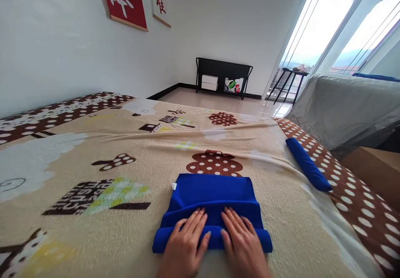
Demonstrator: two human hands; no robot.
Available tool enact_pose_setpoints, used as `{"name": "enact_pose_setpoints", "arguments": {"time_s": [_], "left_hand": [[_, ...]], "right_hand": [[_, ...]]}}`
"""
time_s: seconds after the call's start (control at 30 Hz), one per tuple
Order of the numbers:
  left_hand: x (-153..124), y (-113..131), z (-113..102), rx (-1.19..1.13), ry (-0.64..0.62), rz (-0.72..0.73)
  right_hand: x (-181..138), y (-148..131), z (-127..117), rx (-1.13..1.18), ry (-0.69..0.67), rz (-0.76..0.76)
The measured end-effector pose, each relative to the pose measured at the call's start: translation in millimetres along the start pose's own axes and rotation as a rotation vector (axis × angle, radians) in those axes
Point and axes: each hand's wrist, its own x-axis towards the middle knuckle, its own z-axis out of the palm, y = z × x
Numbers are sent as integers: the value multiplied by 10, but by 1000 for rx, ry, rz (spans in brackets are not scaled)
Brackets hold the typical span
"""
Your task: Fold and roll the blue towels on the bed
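A blue towel (215, 186) lies on the patterned bed blanket, its near end rolled into a tube and its far part flat with a raised fold across it. A small white tag sticks out at its far left corner. My left hand (187, 240) rests on the left half of the roll, fingers stretched forward over the cloth. Beside it my right hand (242, 240) lies the same way on the right half. Both hands are open, palms down, with a gap between them. A second blue towel, tightly rolled (308, 163), lies near the bed's right edge.
The beige blanket (125, 228) has a brown polka-dot border and some wrinkles. A cardboard box (375, 170) and a plastic-covered piece of furniture (346, 103) stand to the right. Beyond the bed are a black rack (223, 72) and a dark stool (290, 78) by the window.
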Motion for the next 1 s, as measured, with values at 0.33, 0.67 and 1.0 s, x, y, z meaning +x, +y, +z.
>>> {"name": "enact_pose_setpoints", "arguments": {"time_s": [0.33, 0.67, 1.0], "left_hand": [[315, -1083, -311, -275, -112, -491], [767, -1609, 305, -420, -218, -375], [791, -1622, 264, -477, -55, -460]], "right_hand": [[325, 1182, -134, 217, -160, 527], [769, 1571, 404, 375, -208, 466], [820, 1631, 491, 397, -24, 526]]}}
